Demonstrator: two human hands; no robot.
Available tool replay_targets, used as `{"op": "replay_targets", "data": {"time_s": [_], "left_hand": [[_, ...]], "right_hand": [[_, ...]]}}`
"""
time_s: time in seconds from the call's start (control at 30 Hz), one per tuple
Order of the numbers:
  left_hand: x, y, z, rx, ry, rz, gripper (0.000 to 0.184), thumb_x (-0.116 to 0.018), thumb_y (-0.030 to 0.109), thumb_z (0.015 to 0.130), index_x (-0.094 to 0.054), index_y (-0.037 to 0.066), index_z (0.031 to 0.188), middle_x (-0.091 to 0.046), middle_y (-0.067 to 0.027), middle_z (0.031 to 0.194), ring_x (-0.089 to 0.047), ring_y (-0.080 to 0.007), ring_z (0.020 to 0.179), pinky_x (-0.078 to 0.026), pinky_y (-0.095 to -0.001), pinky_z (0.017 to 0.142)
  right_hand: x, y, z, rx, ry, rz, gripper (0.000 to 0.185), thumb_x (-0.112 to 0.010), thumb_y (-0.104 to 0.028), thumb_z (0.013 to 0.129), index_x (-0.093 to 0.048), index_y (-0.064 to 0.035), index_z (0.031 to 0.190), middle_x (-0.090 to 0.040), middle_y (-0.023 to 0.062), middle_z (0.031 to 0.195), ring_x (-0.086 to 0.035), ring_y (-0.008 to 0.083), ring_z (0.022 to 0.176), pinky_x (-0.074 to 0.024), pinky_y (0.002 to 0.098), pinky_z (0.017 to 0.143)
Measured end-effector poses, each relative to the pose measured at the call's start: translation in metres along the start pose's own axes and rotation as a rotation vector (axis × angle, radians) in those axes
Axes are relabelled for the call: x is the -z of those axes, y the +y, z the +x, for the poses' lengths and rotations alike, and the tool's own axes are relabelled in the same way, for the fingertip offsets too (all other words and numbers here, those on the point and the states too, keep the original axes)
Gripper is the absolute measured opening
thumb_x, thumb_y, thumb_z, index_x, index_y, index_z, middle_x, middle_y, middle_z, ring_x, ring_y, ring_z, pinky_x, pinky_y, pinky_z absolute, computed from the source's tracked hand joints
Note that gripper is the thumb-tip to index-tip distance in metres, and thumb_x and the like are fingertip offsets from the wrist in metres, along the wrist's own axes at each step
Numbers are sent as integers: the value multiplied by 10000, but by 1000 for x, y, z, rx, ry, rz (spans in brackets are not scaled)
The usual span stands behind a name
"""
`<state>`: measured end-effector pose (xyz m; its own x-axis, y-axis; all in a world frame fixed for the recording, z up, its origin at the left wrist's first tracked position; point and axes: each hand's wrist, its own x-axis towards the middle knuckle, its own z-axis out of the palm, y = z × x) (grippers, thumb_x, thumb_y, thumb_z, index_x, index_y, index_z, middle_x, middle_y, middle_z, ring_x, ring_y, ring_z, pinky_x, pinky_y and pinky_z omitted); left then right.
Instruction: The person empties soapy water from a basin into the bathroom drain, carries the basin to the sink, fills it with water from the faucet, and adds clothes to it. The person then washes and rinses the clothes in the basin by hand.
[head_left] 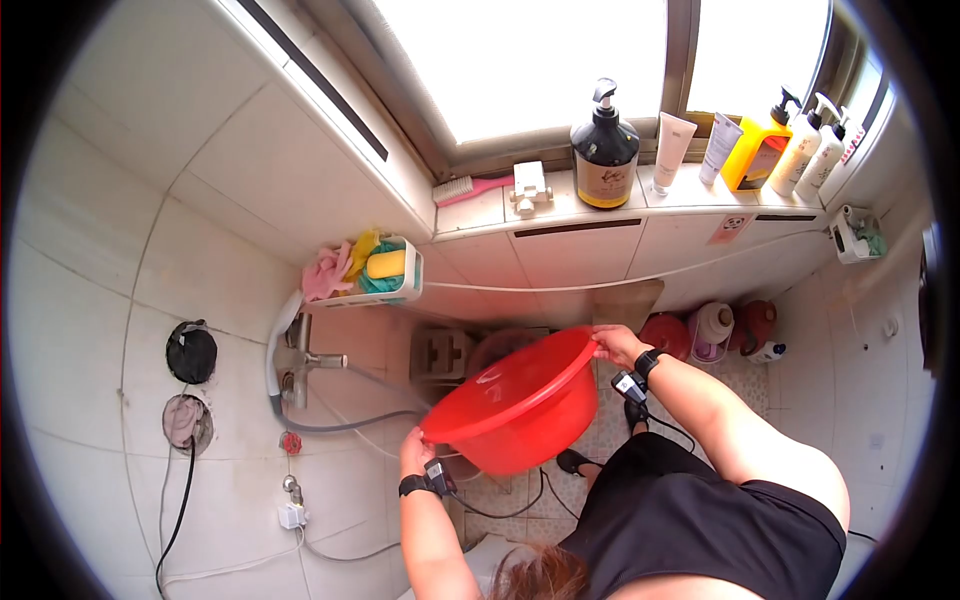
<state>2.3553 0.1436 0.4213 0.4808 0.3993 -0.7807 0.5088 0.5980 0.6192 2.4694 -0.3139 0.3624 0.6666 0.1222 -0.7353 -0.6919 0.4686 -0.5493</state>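
Tap on wall, far left. L hand has grip on near-left rim of red basin, tilted mid-scene. R hand w/ grip on far-right rim, yellow bottle far right

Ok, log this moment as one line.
Left grip: rim of round red plastic basin | right grip: same rim, opposite side | basin: tilted | nearby: silver metal wall faucet

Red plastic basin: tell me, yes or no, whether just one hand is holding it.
No, the left hand and the right hand both grip the red plastic basin, at opposite ends.
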Motion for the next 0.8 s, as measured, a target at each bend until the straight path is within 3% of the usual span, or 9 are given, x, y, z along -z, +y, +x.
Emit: {"op": "replay_targets", "data": {"time_s": [0.07, 0.17, 0.3, 0.37, 0.4, 0.53, 0.63, 0.7, 0.8], "left_hand": [[2, -4, -1, 5, -42, 64, 43, -488, 64, 867, -511, 40, 840, -576, -38, 690, -541, -114, 515, -470, -191, 443], [21, -22, 14, 21, 96, 36, 63, -457, 52, 867, -516, 43, 847, -573, -42, 695, -546, -119, 523, -468, -190, 438], [52, -51, 20, -25, -60, -20, 134, -420, 117, 902, -515, 57, 976, -612, -54, 881, -604, -166, 716, -514, -264, 567], [38, -56, -26, 10, -104, -3, 245, -416, 207, 922, -514, 44, 1076, -632, -91, 969, -620, -222, 834, -525, -359, 728], [32, -57, -41, 21, -152, -16, 340, -388, 269, 940, -479, 50, 1183, -593, -96, 1138, -580, -262, 1008, -463, -415, 879], [15, -59, -96, 14, -280, -145, 371, -408, 287, 945, -446, 58, 1233, -553, -106, 1201, -537, -271, 1084, -415, -444, 935], [20, -67, -101, -24, -277, -160, 357, -414, 276, 942, -448, 64, 1227, -567, -99, 1174, -559, -263, 1036, -429, -458, 901], [34, -77, -89, -32, -265, -177, 348, -419, 276, 940, -455, 68, 1216, -575, -95, 1151, -571, -253, 988, -439, -455, 878], [42, -77, -98, -42, -243, -217, 330, -431, 277, 934, -470, 74, 1190, -589, -88, 1104, -588, -234, 889, -457, -446, 830]], "right_hand": [[5, 4, 0, 9, 8, -23, 376, -494, 18, 845, -439, 58, 1215, -568, 134, 869, -564, 185, 574, -544, 305, 534], [17, 17, 0, -75, -17, -72, 374, -489, 11, 851, -436, 53, 1218, -575, 129, 877, -571, 183, 599, -546, 311, 557], [30, 19, -32, -87, -59, -170, 349, -484, -8, 857, -436, 26, 1201, -588, 112, 925, -603, 192, 732, -540, 341, 641], [36, 18, -45, -110, -50, -273, 363, -478, 0, 855, -435, -4, 1216, -586, 106, 965, -605, 203, 797, -530, 370, 689], [40, 18, -48, -117, -79, -295, 409, -471, 16, 845, -416, -28, 1247, -579, 102, 1000, -601, 206, 831, -519, 394, 726], [40, 7, -64, -90, -85, -380, 402, -516, -47, 841, -441, -25, 1235, -594, 84, 967, -601, 184, 829, -511, 374, 732], [25, -11, -77, 40, -43, -731, 369, -514, -55, 833, -492, 2, 1197, -618, 113, 982, -608, 203, 893, -496, 349, 785], [11, -24, -93, 416, 23, -1171, 378, -550, -123, 805, -552, 29, 1151, -621, 158, 1063, -590, 244, 995, -453, 336, 884], [-21, -44, -125, 522, 44, -1290, 388, -556, -161, 775, -581, 13, 1121, -612, 174, 1098, -570, 280, 1050, -427, 347, 926]]}}
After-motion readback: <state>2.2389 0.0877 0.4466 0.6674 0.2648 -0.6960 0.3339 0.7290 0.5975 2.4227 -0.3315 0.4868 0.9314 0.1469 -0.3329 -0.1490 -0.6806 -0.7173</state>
